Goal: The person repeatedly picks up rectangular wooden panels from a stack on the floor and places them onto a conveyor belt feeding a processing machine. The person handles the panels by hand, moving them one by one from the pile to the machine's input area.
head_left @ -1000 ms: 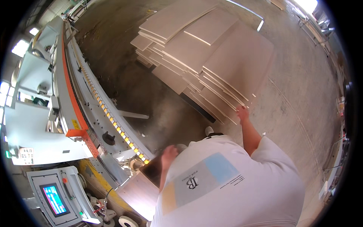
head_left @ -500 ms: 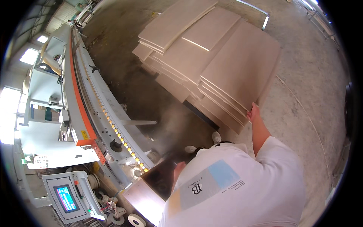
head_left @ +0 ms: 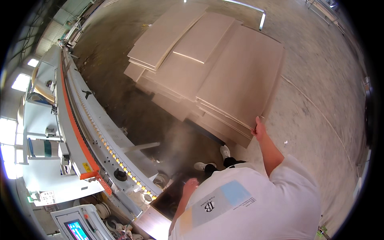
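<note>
My right hand grips the near right corner of a large flat brown board, thumb on top and fingers at the edge. That board lies uppermost on the right part of a broad stack of similar panels. My left hand is low in front of my body, beside a dark brown surface. Its fingers look curled, and whatever may be in them is too small to make out.
A long edge-banding machine with an orange rail and a row of yellow rollers runs along the left. Its control panel with a lit screen stands at the lower left. A metal frame stands beyond the stack; a cord crosses the floor.
The view has shifted, so the stack appears further left. My right hand stays at the board's corner. My left hand and forearm show more fully, further from my body.
</note>
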A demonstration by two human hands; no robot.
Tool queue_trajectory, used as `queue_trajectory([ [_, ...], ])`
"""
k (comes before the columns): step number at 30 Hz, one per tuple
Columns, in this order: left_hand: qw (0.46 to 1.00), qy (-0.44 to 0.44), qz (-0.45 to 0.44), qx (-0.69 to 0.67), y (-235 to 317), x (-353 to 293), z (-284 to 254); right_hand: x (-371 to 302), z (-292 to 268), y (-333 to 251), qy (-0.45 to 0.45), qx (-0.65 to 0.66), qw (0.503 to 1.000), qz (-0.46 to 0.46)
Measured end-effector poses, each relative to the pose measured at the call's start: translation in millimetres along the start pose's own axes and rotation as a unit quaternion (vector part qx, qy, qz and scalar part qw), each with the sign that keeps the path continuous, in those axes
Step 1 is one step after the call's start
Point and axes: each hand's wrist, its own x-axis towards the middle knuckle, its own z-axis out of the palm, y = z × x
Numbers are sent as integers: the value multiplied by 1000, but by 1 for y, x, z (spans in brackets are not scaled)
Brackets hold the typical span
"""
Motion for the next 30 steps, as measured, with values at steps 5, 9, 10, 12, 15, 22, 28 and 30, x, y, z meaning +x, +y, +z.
queue_trajectory([
  [5, 994, -67, -46, -79, 142, 64, 38, -51, -7, 43, -61, -24, 997, 33],
  [9, 973, -77, -42, -211, 226, 95, 89, -111, 0, 68, -236, -31, 969, 71],
  [10, 960, -89, -47, -263, 231, 102, 94, -126, 8, 73, -244, -47, 963, 102],
  [12, 924, -117, -58, -359, 230, 118, 104, -142, 16, 90, -289, -137, 941, 111],
  [15, 948, -39, -18, -316, 199, 116, 100, -156, 33, 93, -387, -389, 835, 42],
  [22, 893, 124, -153, -404, 105, 58, 24, -139, 34, 4, -337, -508, 749, -259],
  [28, 826, 293, -190, -442, 129, -13, -31, -57, 13, -101, 146, -508, 764, -372],
  [30, 822, 323, -160, -441, 113, -30, -46, -26, -6, -113, 198, -542, 726, -374],
])
